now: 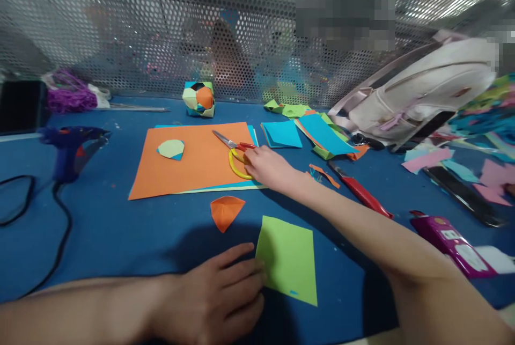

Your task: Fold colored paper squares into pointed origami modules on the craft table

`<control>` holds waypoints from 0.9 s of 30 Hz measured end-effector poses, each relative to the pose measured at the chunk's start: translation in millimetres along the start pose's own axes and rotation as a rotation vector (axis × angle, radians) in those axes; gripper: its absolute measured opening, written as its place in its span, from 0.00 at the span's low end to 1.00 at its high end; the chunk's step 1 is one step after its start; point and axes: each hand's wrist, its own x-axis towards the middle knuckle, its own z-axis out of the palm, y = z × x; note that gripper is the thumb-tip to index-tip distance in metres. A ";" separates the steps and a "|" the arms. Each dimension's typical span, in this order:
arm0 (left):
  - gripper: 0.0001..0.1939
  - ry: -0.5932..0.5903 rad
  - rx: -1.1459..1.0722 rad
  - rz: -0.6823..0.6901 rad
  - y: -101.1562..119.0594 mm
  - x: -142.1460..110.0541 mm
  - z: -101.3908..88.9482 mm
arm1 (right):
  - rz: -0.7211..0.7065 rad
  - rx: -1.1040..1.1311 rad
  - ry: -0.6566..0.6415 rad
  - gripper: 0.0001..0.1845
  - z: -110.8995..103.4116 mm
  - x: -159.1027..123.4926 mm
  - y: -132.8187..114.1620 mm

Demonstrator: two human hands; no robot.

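My right hand (265, 168) reaches over the right part of an orange sheet (197, 160), its fingers closed on the red and yellow handles of a pair of scissors (231, 144). The blades point to the far left. My left hand (225, 294) lies low in the view with fingers stretched out, their tips at the left edge of a light green paper square (287, 259). Just beyond that hand sits a folded orange paper piece (226, 213). A pale green and blue paper piece (171, 149) rests on the orange sheet.
A blue glue gun (70, 146) with a black cord stands at left. A folded paper ball (199, 99) sits by the perforated metal screen (140, 28). Blue squares (281, 134), a red-handled cutter (364, 192), a purple device (454, 243) and a backpack (426, 87) are at right.
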 end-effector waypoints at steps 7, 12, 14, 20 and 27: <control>0.09 0.020 -0.008 -0.004 0.3 -1.2 1.5 | 0.030 0.043 0.042 0.13 5.1 0.2 -1.4; 0.09 0.005 -0.008 0.007 0.9 -2.8 1.5 | 0.102 0.132 0.172 0.13 -9.9 -26.7 23.3; 0.09 0.009 -0.011 -0.001 1.0 -2.5 2.1 | 0.195 0.112 0.244 0.14 -16.1 -36.3 48.0; 0.08 0.044 -0.009 -0.005 1.1 -0.5 3.5 | 0.549 -0.068 0.199 0.13 -14.8 -53.8 137.8; 0.09 0.046 -0.005 -0.010 2.0 -0.7 5.5 | 0.620 -0.050 0.121 0.16 5.9 -64.4 175.3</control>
